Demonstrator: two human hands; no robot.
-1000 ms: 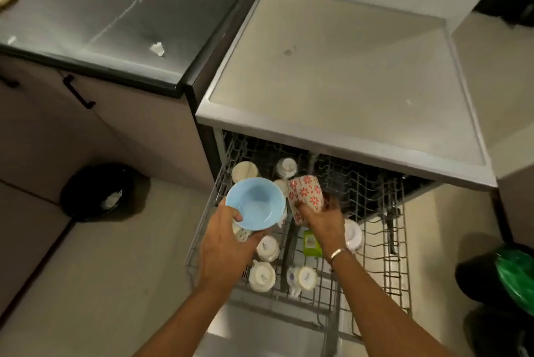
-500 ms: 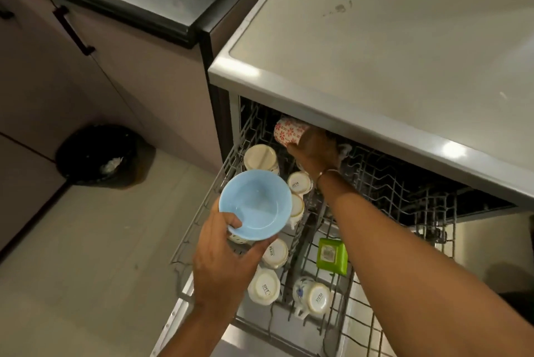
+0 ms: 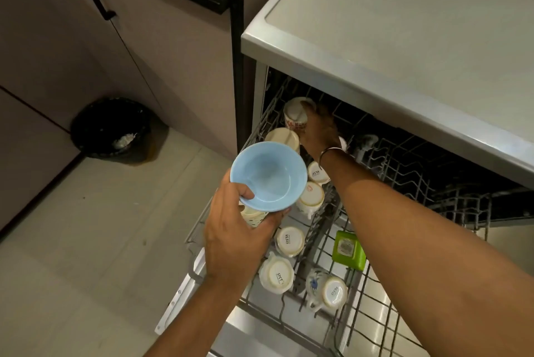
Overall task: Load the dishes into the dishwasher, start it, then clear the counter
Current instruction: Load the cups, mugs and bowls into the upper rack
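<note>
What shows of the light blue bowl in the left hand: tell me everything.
The light blue bowl is round, smooth and glossy, perhaps ceramic or melamine, and looks empty. It is tilted, its opening toward the camera, held above the left edge of the dishwasher rack. The left hand grips its lower rim, thumb inside, fingers beneath it.

Glossy pale-blue bowl (image 3: 268, 176), smooth glazed ceramic cups (image 3: 289, 241), grey coated-wire rack (image 3: 404, 171), brushed-metal dishwasher edge (image 3: 375, 87), shiny green plastic box (image 3: 348, 246).

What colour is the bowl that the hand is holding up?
The bowl is plain light blue, held by the left hand; the head view shows it.
</note>
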